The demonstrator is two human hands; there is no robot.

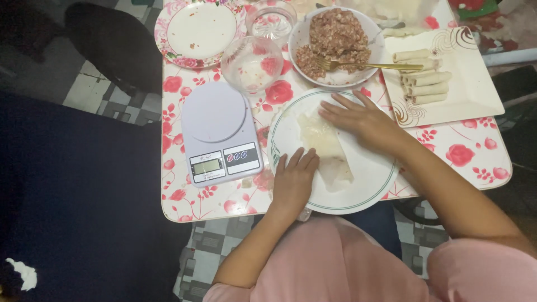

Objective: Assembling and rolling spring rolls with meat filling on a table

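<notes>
A pale, translucent wrapper roll (330,151) lies on a white plate with a green rim (366,190). My left hand (293,182) rests flat at the roll's near-left end, fingers on the plate. At the roll's far end my right hand (363,120) presses down with fingers spread. Neither hand grips anything. Behind the plate stands a white bowl of minced filling (335,39) with a gold fork (369,66) laid in it. Several finished rolls (422,78) lie on a square white plate (470,95) at the right.
A white kitchen scale (218,131) sits left of the plate. Behind it are a clear glass bowl (251,61), a smaller glass bowl (272,19) and a floral plate (198,31). The small table has a rose-patterned cover (470,151); tiled floor shows below.
</notes>
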